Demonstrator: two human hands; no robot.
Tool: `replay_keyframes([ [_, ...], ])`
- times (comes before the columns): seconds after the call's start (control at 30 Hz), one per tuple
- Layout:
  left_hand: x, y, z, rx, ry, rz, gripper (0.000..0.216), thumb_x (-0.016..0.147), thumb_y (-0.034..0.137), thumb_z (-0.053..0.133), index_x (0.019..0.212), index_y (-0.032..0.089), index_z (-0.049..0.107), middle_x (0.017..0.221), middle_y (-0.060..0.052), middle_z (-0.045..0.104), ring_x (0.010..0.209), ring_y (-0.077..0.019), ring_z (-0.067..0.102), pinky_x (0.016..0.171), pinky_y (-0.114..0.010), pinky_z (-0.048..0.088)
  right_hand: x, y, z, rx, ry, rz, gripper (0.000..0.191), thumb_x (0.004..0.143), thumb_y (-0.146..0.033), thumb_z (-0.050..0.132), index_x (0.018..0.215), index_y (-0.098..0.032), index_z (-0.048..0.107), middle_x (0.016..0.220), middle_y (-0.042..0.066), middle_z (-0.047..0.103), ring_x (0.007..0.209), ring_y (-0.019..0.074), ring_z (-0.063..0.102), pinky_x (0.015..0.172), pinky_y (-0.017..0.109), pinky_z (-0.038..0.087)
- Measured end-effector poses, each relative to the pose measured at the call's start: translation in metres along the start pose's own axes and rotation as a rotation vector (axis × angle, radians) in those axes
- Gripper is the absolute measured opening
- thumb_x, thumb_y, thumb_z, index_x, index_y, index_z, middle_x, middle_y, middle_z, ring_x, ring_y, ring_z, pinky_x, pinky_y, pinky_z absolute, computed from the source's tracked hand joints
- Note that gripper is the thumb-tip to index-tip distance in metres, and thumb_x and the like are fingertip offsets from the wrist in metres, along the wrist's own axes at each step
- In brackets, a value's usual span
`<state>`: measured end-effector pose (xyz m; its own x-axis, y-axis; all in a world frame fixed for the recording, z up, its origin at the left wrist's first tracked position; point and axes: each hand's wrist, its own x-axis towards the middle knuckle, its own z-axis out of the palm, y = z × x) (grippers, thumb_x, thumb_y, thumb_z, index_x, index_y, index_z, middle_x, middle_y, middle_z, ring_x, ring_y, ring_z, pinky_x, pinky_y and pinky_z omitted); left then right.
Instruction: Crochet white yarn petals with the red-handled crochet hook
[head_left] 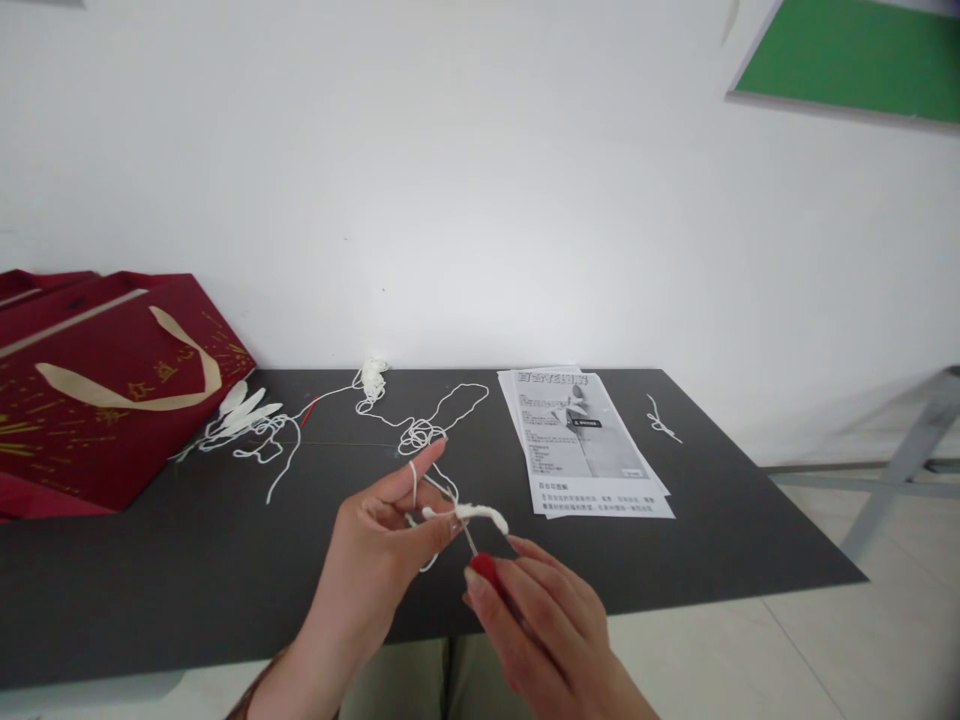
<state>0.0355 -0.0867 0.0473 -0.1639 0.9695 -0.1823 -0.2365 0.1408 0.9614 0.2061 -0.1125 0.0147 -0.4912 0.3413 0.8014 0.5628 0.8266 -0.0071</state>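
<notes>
My left hand (pixel 386 530) pinches a small strip of white crochet work (pixel 484 514) between thumb and fingers, with yarn looped round its raised index finger. My right hand (pixel 540 620) grips the red handle of a crochet hook (pixel 484 570); the thin metal shaft meets the crochet work at my left fingertips. From the left hand the white yarn (pixel 421 435) runs back to a loose tangle on the dark table (pixel 225 580). Further back, against the wall, lies a bunched clump of the same yarn (pixel 373 380). Exactly how the hook sits in the stitch is too small to tell.
Printed sheets (pixel 592 450) lie right of centre, with a short knotted piece of yarn (pixel 661 425) beyond them. At left, white crocheted pieces (pixel 244 412) with loose tails rest beside a red gift bag (pixel 112 400). A thin red stick (pixel 309 411) lies nearby.
</notes>
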Motion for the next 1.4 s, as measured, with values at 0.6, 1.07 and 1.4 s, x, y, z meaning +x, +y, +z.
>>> replay_keyframes([
  [0.6, 0.031, 0.007, -0.006, 0.32, -0.1, 0.124, 0.018, 0.064, 0.011, 0.073, 0.05, 0.02, 0.065, 0.09, -0.009, 0.077, 0.117, -0.0321, 0.057, 0.088, -0.038, 0.044, 0.026, 0.015, 0.009, 0.563, 0.088, 0.521, 0.023, 0.082, -0.005, 0.059, 0.099, -0.017, 0.069, 0.079, 0.008, 0.069, 0.065, 0.0159, 0.064, 0.056, 0.026, 0.052],
  [1.07, 0.095, 0.003, -0.023, 0.231, -0.472, -0.114, 0.044, 0.059, 0.005, 0.074, 0.1, 0.019, 0.077, 0.057, 0.002, 0.064, 0.054, -0.0139, 0.056, 0.06, -0.027, 0.04, 0.044, 0.1, 0.039, 1.2, -0.022, 1.023, 0.021, 0.08, -0.034, 0.07, 0.074, -0.013, 0.073, 0.055, 0.0, 0.062, 0.046, 0.0103, 0.056, 0.045, 0.022, 0.047],
  [1.4, 0.129, -0.019, -0.01, 0.156, -0.385, 0.02, 0.021, 0.057, 0.007, 0.08, 0.076, 0.016, 0.078, 0.061, 0.002, 0.061, 0.062, -0.011, 0.052, 0.065, -0.025, 0.039, 0.032, 0.128, 0.097, 1.555, 0.149, 1.38, 0.027, 0.072, -0.038, 0.076, 0.073, -0.011, 0.073, 0.05, -0.003, 0.06, 0.037, 0.005, 0.046, 0.035, 0.017, 0.051],
])
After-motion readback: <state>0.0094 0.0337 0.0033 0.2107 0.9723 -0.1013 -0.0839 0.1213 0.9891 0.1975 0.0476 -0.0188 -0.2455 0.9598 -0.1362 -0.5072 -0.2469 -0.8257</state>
